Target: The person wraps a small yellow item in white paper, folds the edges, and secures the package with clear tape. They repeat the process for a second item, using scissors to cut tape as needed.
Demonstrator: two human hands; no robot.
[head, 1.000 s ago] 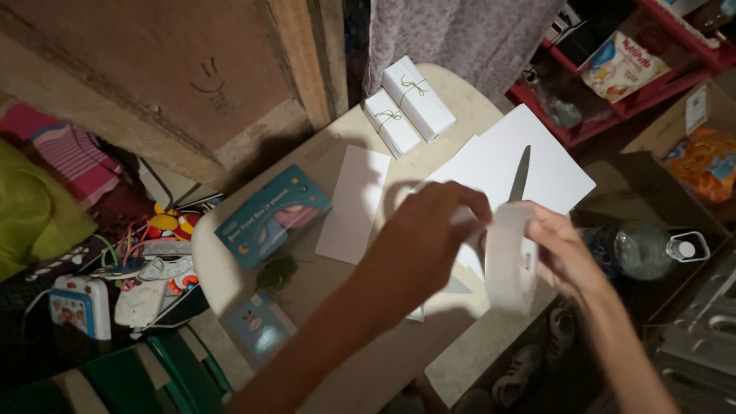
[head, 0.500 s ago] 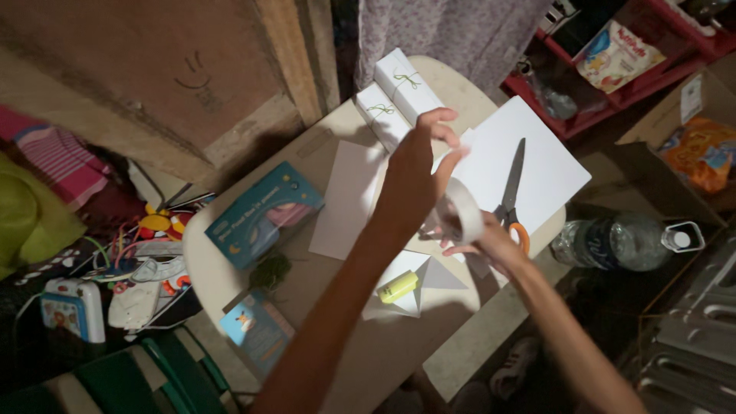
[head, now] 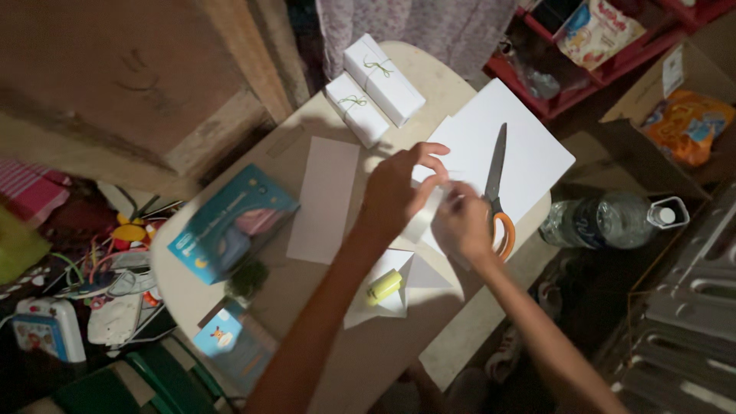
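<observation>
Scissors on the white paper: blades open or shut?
Shut. The scissors lie flat on the white sheet, the blades showing as one narrow strip to a single tip. The right hand covers part of the orange handle.

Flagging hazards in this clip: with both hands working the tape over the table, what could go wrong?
1. The orange-handled scissors lie right beside the right hand; a blind reach might meet the blades.
2. The white tape roll, held between it and the left hand, could stick to the white paper sheets.
</observation>
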